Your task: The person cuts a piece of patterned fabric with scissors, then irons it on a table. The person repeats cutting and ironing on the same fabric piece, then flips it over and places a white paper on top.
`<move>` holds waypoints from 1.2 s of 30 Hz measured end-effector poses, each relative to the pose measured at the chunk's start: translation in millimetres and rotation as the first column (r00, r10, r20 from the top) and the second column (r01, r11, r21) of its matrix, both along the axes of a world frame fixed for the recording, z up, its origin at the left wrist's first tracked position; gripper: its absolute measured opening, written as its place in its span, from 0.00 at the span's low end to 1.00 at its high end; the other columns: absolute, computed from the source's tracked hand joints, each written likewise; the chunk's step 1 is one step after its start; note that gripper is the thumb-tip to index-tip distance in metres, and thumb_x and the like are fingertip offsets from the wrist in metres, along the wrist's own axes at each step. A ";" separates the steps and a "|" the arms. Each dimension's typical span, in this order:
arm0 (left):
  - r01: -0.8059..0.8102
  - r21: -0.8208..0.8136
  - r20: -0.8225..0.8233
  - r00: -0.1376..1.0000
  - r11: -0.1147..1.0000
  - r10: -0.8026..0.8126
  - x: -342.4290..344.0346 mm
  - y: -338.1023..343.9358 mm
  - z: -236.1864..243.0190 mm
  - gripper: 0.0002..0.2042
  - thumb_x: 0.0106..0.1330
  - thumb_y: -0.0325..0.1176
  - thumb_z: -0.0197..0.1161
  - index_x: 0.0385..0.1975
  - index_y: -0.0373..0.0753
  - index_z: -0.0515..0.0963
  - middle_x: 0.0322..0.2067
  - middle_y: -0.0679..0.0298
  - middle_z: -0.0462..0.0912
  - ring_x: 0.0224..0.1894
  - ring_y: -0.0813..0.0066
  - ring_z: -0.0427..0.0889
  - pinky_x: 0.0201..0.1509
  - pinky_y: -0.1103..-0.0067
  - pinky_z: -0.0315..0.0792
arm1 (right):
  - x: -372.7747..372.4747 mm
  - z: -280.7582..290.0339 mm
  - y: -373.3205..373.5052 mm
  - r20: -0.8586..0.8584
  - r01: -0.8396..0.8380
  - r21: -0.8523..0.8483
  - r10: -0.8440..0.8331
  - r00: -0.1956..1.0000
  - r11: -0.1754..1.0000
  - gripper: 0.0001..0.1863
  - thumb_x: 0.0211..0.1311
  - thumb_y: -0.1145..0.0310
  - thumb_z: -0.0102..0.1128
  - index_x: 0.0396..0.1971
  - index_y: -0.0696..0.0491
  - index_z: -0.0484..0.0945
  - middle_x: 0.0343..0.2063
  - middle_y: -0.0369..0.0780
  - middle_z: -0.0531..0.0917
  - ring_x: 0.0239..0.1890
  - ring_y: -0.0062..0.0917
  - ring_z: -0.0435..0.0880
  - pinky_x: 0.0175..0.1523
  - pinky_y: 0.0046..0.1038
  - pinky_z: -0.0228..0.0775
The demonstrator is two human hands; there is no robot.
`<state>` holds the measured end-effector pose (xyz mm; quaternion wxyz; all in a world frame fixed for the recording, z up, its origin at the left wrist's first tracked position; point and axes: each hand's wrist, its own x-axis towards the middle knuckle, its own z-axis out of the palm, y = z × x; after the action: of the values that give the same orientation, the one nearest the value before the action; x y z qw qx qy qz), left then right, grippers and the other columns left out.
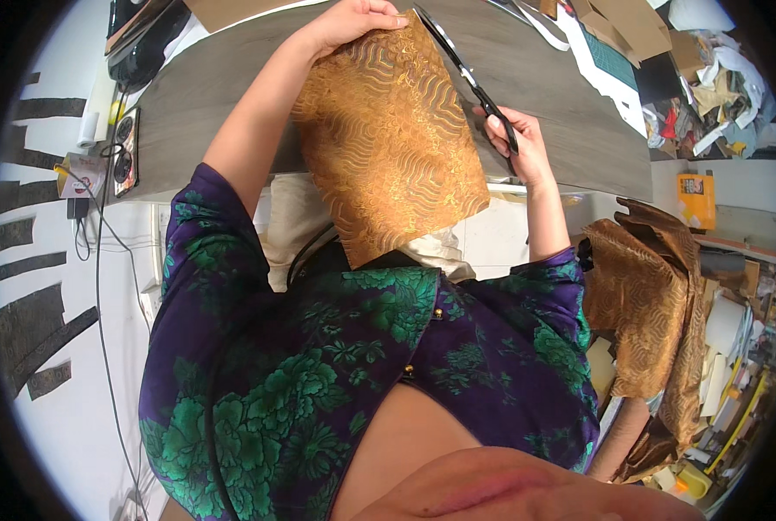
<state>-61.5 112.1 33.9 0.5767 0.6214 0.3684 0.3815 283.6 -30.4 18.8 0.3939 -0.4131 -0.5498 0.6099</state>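
A piece of golden-brown patterned fabric (392,130) lies over the grey table, its near end hanging past the front edge. My left hand (351,26) pinches its far top edge between thumb and fingers. In my right hand (518,139) is a pair of scissors (468,76) with black handles. The blades point away and up to the left, along the fabric's right edge near its far corner. Whether the blades touch the cloth at their tips I cannot tell.
The grey table (570,113) spans the front. More brown patterned fabric (644,304) hangs in folds at my right. Cardboard (622,30) and a green cutting mat (612,65) lie at the far right, near a heap of scraps (726,95). Cables (101,260) run down at the left.
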 end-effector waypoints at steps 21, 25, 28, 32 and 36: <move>0.106 -0.173 0.089 0.992 0.979 -0.092 10.4 -8.6 18.2 0.07 0.69 0.33 0.70 0.35 0.35 0.86 0.30 0.67 0.87 0.30 0.80 0.83 0.37 0.82 0.78 | -19.5 3.9 -17.6 -0.106 0.024 -0.073 -0.032 0.994 0.997 0.19 0.67 0.60 0.72 0.49 0.59 0.85 0.19 0.24 0.72 0.17 0.07 0.61 0.23 0.16 0.46; 0.099 -0.175 0.102 0.991 0.980 -0.082 12.9 -11.5 21.5 0.07 0.69 0.33 0.70 0.35 0.35 0.85 0.29 0.67 0.87 0.30 0.81 0.83 0.36 0.82 0.77 | -20.4 2.3 -19.2 -0.092 0.052 -0.080 -0.059 0.994 0.995 0.19 0.66 0.61 0.72 0.49 0.59 0.86 0.19 0.24 0.72 0.17 0.07 0.61 0.23 0.15 0.46; 0.090 -0.171 0.080 0.994 0.981 -0.077 12.4 -13.0 24.1 0.07 0.69 0.33 0.70 0.35 0.35 0.85 0.29 0.67 0.87 0.29 0.81 0.83 0.35 0.83 0.77 | -21.7 2.9 -19.7 -0.094 0.055 -0.078 -0.062 0.994 0.995 0.19 0.66 0.61 0.72 0.50 0.59 0.86 0.20 0.24 0.72 0.18 0.07 0.62 0.23 0.15 0.47; 0.076 -0.167 0.058 0.996 0.983 -0.067 10.9 -14.5 25.8 0.07 0.69 0.33 0.70 0.34 0.35 0.85 0.28 0.68 0.86 0.28 0.81 0.82 0.35 0.83 0.77 | -23.1 2.1 -20.1 -0.091 0.050 -0.076 -0.057 0.994 0.996 0.18 0.66 0.62 0.72 0.50 0.59 0.86 0.20 0.24 0.73 0.18 0.07 0.62 0.23 0.15 0.47; 0.091 -0.190 0.078 0.994 0.977 -0.078 8.2 -13.2 23.4 0.07 0.69 0.33 0.69 0.34 0.35 0.85 0.28 0.68 0.86 0.27 0.81 0.82 0.34 0.83 0.76 | -23.5 4.3 -19.9 -0.039 0.072 -0.079 -0.075 0.996 0.994 0.18 0.67 0.63 0.71 0.51 0.58 0.86 0.20 0.23 0.73 0.18 0.06 0.62 0.23 0.15 0.47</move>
<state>-53.3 98.9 57.3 0.6626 0.5638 0.3567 0.3405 260.1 -50.3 23.1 0.4112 -0.4351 -0.5019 0.6243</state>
